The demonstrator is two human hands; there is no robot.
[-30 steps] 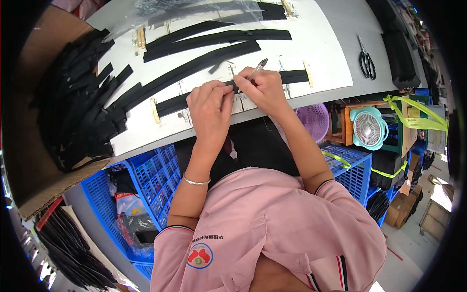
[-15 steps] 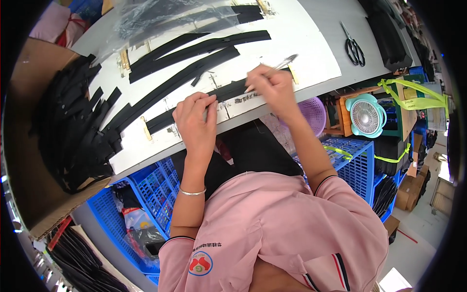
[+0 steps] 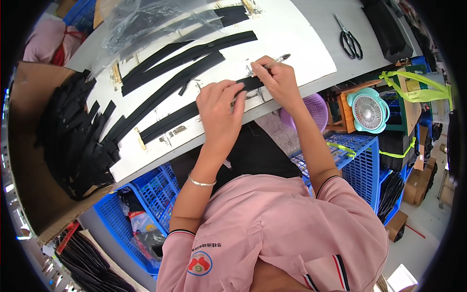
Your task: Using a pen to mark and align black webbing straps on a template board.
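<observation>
My left hand (image 3: pixel 220 108) is bent over a long black fabric strip (image 3: pixel 168 123) on the white board (image 3: pixel 311 48), thumb and fingertips close together and holding it down. In my right hand (image 3: pixel 279 83) is a slim pen (image 3: pixel 282 58), pinched between thumb and fingers. Its dark end points up and right; the other end is hidden at the strip's right part. More black strips (image 3: pixel 170 92) lie beyond, roughly side by side, one with a short piece hanging off it. Dark marks show on the board along the near strip.
A cardboard box (image 3: pixel 29 146) heaped with black strips (image 3: pixel 68 136) stands at the left. Clear plastic film (image 3: pixel 146 27) covers the far strips. Black-handled scissors (image 3: pixel 350 44) lie at the right. Below the table edge are blue crates (image 3: pixel 357 160), a purple basket (image 3: pixel 316 109) and a turquoise fan (image 3: pixel 368 111).
My left hand has slid right along the near strip. My right hand with the pen has shifted slightly, its fingers now closer to the strip's far edge. The view has moved a little.
</observation>
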